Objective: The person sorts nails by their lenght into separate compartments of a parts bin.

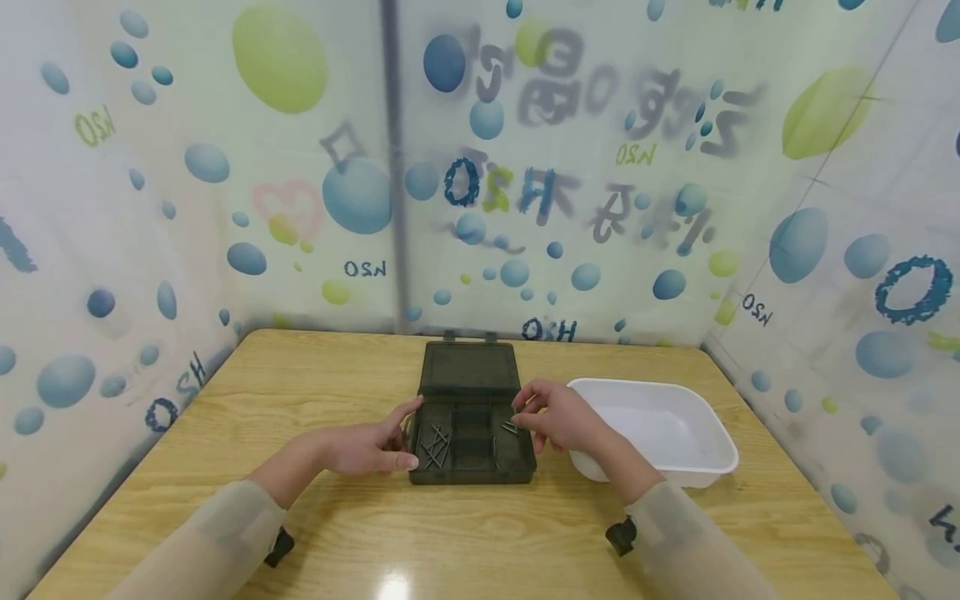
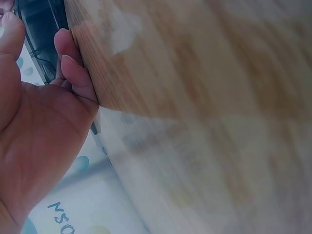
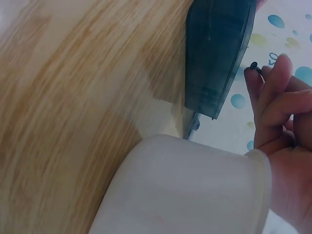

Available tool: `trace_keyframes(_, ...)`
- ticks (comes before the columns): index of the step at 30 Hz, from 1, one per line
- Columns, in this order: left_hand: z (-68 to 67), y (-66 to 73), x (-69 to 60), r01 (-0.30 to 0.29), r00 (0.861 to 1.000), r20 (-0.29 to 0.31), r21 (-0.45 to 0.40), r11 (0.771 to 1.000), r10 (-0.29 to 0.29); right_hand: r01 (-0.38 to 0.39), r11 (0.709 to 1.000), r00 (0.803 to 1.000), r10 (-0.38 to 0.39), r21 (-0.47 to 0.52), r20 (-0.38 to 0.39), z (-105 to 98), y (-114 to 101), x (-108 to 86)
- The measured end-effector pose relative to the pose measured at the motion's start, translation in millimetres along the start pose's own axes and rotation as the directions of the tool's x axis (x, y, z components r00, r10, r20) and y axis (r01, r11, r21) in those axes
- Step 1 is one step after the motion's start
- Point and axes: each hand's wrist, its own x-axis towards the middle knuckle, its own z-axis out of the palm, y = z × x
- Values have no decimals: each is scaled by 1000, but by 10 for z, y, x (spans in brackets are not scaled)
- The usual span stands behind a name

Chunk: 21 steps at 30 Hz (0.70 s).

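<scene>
A dark, see-through plastic box (image 1: 472, 477) stands on the table with its lid (image 1: 470, 367) tipped back. Several thin metal screws (image 1: 435, 447) lie in its left compartment, and a few more screws (image 1: 510, 427) are in the right side. My left hand (image 1: 367, 446) rests against the box's left side, thumb at the near corner and index finger toward the hinge. Above the right compartment, my right hand (image 1: 562, 415) pinches a small screw (image 3: 254, 65) between thumb and fingertips; its round dark head shows in the right wrist view. Threads are too small to make out.
A white plastic basin (image 1: 652, 417) stands on the wooden table (image 1: 337, 542) right of the box, under my right forearm. Curtains with a bubble print (image 1: 487, 275) enclose the table at the back and both sides.
</scene>
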Motion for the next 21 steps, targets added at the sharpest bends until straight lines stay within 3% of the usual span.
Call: trace_keyframes(21, 2, -2, 1, 1, 1000, 6, -8, 1000, -1, -4, 1000, 999, 4, -12, -32, -12, 18, -4)
